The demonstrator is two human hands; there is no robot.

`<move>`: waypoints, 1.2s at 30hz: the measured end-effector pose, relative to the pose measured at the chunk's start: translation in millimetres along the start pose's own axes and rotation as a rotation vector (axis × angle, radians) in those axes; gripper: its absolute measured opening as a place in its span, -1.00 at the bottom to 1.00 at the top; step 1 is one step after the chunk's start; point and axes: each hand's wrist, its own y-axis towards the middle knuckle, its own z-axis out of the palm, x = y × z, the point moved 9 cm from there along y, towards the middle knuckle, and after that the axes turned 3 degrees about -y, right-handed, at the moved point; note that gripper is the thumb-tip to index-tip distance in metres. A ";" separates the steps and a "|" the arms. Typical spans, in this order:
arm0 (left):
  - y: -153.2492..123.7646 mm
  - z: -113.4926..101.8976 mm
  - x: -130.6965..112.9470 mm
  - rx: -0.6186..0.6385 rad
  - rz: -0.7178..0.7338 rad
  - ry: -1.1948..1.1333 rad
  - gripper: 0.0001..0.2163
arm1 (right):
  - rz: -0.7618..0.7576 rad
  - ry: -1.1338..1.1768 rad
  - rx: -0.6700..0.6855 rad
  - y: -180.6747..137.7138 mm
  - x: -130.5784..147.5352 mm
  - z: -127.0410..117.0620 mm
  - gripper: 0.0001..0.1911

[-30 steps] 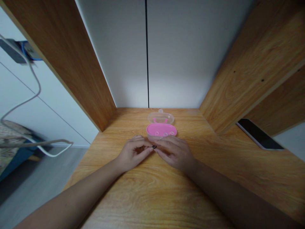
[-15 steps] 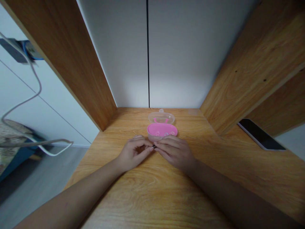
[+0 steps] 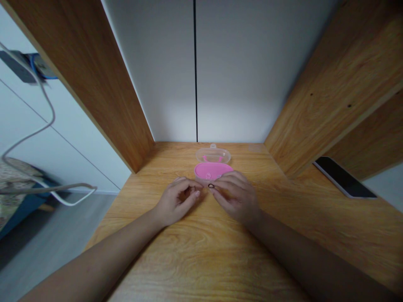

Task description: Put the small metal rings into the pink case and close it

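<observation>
Two hands meet on a wooden tabletop, a tiny ring pinched in the right one

The right hand (image 3: 234, 197) pinches a small dark ring (image 3: 211, 186) between thumb and forefinger, fingers narrow around it, just in front of the pink case (image 3: 211, 170), whose clear lid (image 3: 213, 155) stands open behind it. The left hand (image 3: 176, 200) rests on the tabletop (image 3: 201, 251) just beside the ring, its fingers (image 3: 192, 193) loosely curled and close together, holding nothing that shows; it lies apart from the ring. Small pale rings seem to lie in the pink tray, too small to tell more. A dark phone (image 3: 344, 177) lies well apart on the right shelf, and a white cable (image 3: 47, 126) hangs at the left
</observation>
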 end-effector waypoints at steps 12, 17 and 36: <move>1.7 -1.2 11.7 -0.009 -0.050 0.185 -0.59 | 0.565 -0.147 -0.268 -20.0 -70.7 -18.6 -0.90; 0.3 4.0 16.8 0.056 -0.079 0.241 -0.50 | 0.630 -0.167 -0.231 -23.9 -79.6 -13.9 -0.89; -1.0 8.7 20.1 0.109 -0.093 0.217 -0.43 | 0.664 -0.105 -0.187 -24.6 -82.3 -8.7 -0.87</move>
